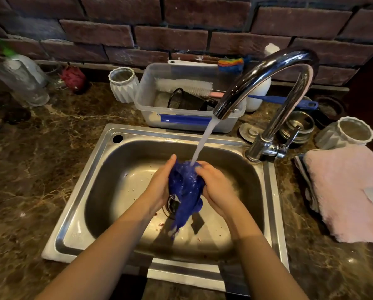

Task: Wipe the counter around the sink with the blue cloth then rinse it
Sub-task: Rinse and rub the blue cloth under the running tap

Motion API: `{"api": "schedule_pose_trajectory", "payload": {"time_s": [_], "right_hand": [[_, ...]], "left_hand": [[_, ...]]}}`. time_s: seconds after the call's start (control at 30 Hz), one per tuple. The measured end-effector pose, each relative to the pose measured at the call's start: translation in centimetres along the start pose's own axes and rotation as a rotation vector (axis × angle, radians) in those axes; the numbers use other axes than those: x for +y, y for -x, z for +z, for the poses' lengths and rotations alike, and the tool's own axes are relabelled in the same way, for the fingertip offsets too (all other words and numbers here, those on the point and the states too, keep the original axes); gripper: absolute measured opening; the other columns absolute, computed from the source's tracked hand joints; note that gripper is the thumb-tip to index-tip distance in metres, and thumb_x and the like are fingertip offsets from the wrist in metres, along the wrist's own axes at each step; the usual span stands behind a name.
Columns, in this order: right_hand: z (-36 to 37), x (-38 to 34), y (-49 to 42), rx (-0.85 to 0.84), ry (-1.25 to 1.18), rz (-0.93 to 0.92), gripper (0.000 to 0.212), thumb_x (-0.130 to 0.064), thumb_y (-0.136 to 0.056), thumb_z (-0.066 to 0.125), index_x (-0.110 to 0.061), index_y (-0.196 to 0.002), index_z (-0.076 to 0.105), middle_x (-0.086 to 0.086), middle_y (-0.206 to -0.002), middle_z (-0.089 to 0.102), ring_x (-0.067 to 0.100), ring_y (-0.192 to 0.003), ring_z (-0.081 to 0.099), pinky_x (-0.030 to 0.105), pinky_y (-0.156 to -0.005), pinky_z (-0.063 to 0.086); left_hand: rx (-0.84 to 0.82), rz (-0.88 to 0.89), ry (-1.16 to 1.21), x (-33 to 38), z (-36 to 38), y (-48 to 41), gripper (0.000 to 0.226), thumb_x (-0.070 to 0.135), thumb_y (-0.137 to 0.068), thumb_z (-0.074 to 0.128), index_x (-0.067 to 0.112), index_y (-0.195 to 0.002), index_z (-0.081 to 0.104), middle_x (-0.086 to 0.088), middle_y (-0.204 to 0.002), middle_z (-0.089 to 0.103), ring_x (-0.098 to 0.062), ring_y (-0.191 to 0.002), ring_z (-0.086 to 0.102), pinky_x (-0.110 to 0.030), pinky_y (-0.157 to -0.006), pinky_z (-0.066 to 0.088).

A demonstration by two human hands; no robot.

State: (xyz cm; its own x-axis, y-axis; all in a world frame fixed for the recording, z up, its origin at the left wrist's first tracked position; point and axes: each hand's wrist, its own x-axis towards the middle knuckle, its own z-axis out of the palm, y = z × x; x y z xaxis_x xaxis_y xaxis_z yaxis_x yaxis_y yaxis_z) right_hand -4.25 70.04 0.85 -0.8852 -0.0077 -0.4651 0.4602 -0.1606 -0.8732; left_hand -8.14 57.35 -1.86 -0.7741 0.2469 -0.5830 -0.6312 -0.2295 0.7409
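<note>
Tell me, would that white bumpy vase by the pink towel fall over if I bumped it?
Probably. The vase is already leaning on the counter, so it looks tippy. Being round, it would likely roll. It looks like glass or pottery, so it could break.

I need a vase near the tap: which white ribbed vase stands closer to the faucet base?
The white ribbed vase right of the faucet, behind the pink towel.
</note>
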Motion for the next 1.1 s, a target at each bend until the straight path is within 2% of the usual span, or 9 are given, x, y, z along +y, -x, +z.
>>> {"api": "schedule_pose_trajectory", "payload": {"time_s": [0.1, 0.17, 0.3, 0.43, 0.57, 0.67, 0.87, 0.97, 1.1], "right_hand": [[0.2, 0.0, -0.9, 0.157, 0.243, -0.116, 0.010, -0.027, -0.096, 0.044, -0.026, -0.096, 0.054, 0.001, -0.096, 0.062, 0.020, -0.096, 0.061, 0.038, -0.089, 0.052], [1.0, 0.1, -0.9, 0.201, 0.358, -0.175, 0.014, -0.033, -0.095, 0.046, -0.023, -0.090, 0.053, 0.002, -0.084, 0.061, 0.019, -0.083, 0.062, 0.033, -0.077, 0.052], [2.8, 0.6, -2.5, 0.314, 0.563, -0.147, 0.031, -0.042, -0.094, 0.043, -0.016, -0.100, 0.058, 0.003, -0.079, 0.062, 0.017, -0.078, 0.063, 0.031, -0.075, 0.052], [1.8, 0.7, -4.4, 0.396, 0.272, -0.019, 0.019, -0.037, -0.094, 0.047, -0.023, -0.087, 0.059, 0.005, -0.087, 0.064, 0.022, -0.088, 0.063, 0.043, -0.089, 0.051], [1.8, 1.8, -3.0, 0.342, 0.420, -0.100, 0.031, -0.042, -0.098, 0.033, -0.023, -0.083, 0.053, -0.001, -0.069, 0.055, 0.020, -0.074, 0.060, 0.035, -0.071, 0.051], [3.3, 1.9, -1.6, 0.344, 0.521, -0.142, 0.040, -0.057, -0.092, 0.035, -0.026, -0.075, 0.053, -0.005, -0.063, 0.057, 0.012, -0.063, 0.060, 0.023, -0.060, 0.046], [1.9, 1.2, -4.6, 0.509, 0.452, 0.054, 0.033, -0.043, -0.096, 0.038, -0.023, -0.076, 0.055, 0.000, -0.076, 0.060, 0.017, -0.076, 0.062, 0.033, -0.074, 0.051], [1.2, 1.7, -5.7, 0.496, 0.398, 0.131, 0.038, -0.045, -0.094, 0.039, -0.014, -0.085, 0.059, 0.008, -0.087, 0.064, 0.022, -0.083, 0.062, 0.039, -0.083, 0.051], [0.0, 1.1, -5.0, 0.413, 0.157, 0.126, 0.038, -0.044, -0.096, 0.036, -0.013, -0.091, 0.058, 0.006, -0.081, 0.058, 0.019, -0.078, 0.057, 0.034, -0.077, 0.047]], "left_hand": [[0.064, 0.045, -0.103, -0.6, 1.0, -0.8, 0.042, 0.037, -0.087, 0.056, 0.013, -0.122, 0.053, -0.013, -0.111, 0.064, -0.022, -0.096, 0.065, -0.032, -0.078, 0.053], [0.101, 0.043, -0.104, -0.9, 1.5, -1.2, 0.032, 0.037, -0.089, 0.054, 0.012, -0.108, 0.060, -0.009, -0.090, 0.066, -0.018, -0.081, 0.065, -0.031, -0.074, 0.052], [0.047, -0.024, -0.045, -1.4, 2.6, -1.3, 0.030, 0.041, -0.092, 0.048, 0.016, -0.092, 0.064, -0.005, -0.078, 0.063, -0.021, -0.083, 0.062, -0.038, -0.085, 0.049], [0.064, 0.008, -0.052, -1.8, 3.0, -0.9, 0.037, 0.044, -0.095, 0.038, 0.017, -0.090, 0.064, -0.005, -0.077, 0.063, -0.019, -0.080, 0.063, -0.033, -0.079, 0.050], [0.094, 0.046, -0.118, -1.0, 2.2, -1.5, 0.053, 0.057, -0.091, 0.032, 0.014, -0.085, 0.062, -0.006, -0.075, 0.061, -0.021, -0.078, 0.062, -0.037, -0.084, 0.049], [0.138, 0.052, -0.160, -0.6, 2.6, -2.3, 0.053, 0.057, -0.092, 0.031, 0.014, -0.080, 0.060, -0.003, -0.068, 0.058, -0.016, -0.069, 0.058, -0.031, -0.072, 0.047], [0.112, 0.000, -0.193, -1.7, 3.5, -2.4, 0.034, 0.041, -0.096, 0.040, 0.019, -0.080, 0.059, -0.003, -0.068, 0.058, -0.016, -0.066, 0.058, -0.029, -0.068, 0.047], [0.062, -0.054, -0.192, -2.1, 2.7, -1.9, 0.027, 0.037, -0.096, 0.042, 0.016, -0.097, 0.059, -0.006, -0.082, 0.063, -0.019, -0.079, 0.062, -0.031, -0.075, 0.051], [0.049, -0.079, -0.137, -2.4, -0.5, -1.6, 0.030, 0.028, -0.094, 0.048, 0.009, -0.117, 0.053, -0.011, -0.104, 0.064, -0.023, -0.097, 0.063, -0.034, -0.085, 0.051]]}}
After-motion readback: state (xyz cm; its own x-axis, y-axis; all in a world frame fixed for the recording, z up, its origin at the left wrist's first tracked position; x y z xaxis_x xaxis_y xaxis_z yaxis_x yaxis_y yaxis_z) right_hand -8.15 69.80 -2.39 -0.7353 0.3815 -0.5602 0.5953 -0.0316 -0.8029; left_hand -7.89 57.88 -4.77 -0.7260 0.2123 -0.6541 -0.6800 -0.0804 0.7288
